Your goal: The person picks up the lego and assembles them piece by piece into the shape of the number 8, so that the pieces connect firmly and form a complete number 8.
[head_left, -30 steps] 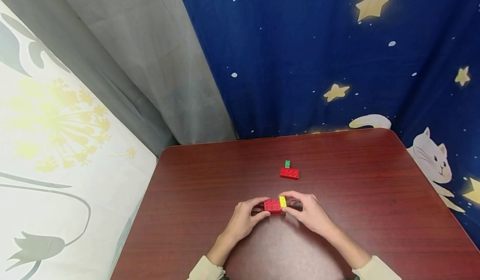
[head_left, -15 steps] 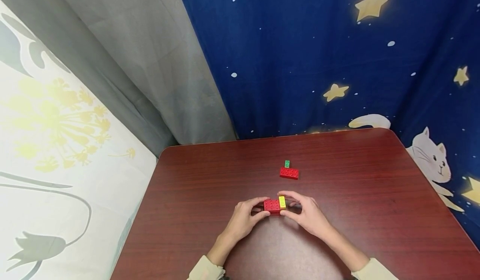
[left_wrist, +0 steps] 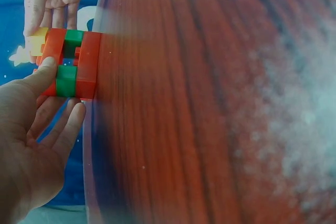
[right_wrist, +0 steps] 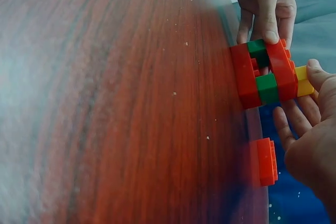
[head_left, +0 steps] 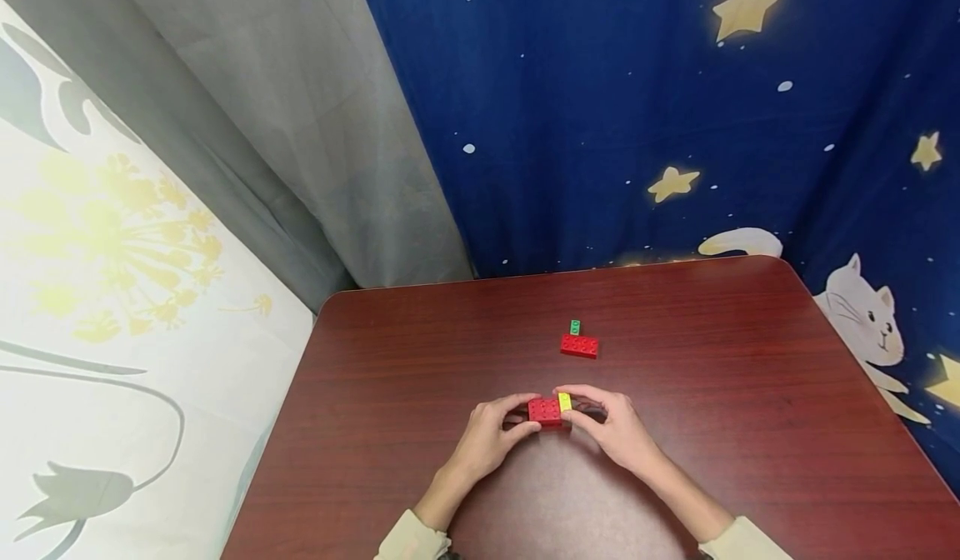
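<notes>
A stack of building bricks stands on the table: a lower red brick (right_wrist: 245, 80), a green brick (right_wrist: 266, 88) at either end above it, and an upper red brick (head_left: 543, 411) across them. Between the green bricks a gap shows in both wrist views. My left hand (head_left: 486, 439) grips the stack's left end, its thumb on the upper red brick. At the right end, a small yellow brick (head_left: 565, 401) sits on the upper red brick's studs. My right hand (head_left: 618, 431) pinches that yellow brick between thumb and fingers; whether it is fully pressed down I cannot tell.
Beyond the stack, a loose red brick (head_left: 579, 346) lies on the dark wooden table (head_left: 390, 360), with a small green brick (head_left: 575, 327) just behind it. Curtains (head_left: 600, 127) hang past the table's far edge.
The right hand's thumb has shifted slightly along the yellow brick and now covers its near end. The left hand and the stack have stayed in place.
</notes>
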Motion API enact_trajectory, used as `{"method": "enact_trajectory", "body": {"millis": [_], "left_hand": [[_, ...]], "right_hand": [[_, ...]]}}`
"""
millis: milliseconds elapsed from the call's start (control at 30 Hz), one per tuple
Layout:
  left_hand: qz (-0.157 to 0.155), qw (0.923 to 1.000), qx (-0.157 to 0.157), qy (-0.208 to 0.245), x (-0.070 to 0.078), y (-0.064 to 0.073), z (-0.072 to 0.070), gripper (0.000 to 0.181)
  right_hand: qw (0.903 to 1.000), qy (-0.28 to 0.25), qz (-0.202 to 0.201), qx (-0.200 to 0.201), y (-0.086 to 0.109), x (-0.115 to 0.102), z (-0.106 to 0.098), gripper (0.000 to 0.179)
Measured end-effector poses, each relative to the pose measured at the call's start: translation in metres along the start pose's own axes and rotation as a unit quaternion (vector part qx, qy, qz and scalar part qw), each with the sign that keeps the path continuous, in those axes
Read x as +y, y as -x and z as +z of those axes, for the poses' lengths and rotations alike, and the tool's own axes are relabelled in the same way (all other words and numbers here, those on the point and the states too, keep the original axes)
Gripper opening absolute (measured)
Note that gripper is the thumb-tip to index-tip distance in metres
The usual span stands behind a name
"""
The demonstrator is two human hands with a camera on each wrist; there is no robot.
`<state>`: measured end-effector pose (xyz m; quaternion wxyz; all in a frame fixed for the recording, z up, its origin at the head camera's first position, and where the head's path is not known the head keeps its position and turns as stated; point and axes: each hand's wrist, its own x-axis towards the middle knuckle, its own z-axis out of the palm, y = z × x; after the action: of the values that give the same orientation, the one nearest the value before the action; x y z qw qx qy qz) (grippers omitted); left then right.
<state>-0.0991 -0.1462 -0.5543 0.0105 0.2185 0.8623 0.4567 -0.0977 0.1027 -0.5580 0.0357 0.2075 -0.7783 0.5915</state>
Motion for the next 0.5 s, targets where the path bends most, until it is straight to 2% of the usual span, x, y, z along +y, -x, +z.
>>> {"method": "enact_trajectory", "body": {"millis": [367, 500], "left_hand": [[0.003, 1.0, -0.001, -0.005, 0.0009, -0.0009, -0.0005, 0.041], [0.013, 0.9998, -0.012, -0.009, 0.0013, -0.0028, -0.003, 0.04]], "right_hand": [[1.0, -0.003, 0.007, -0.002, 0.0004, 0.0031, 0.0023, 0.034], [0.9998, -0.014, 0.012, -0.006, 0.0007, 0.0067, 0.0027, 0.037]]}}
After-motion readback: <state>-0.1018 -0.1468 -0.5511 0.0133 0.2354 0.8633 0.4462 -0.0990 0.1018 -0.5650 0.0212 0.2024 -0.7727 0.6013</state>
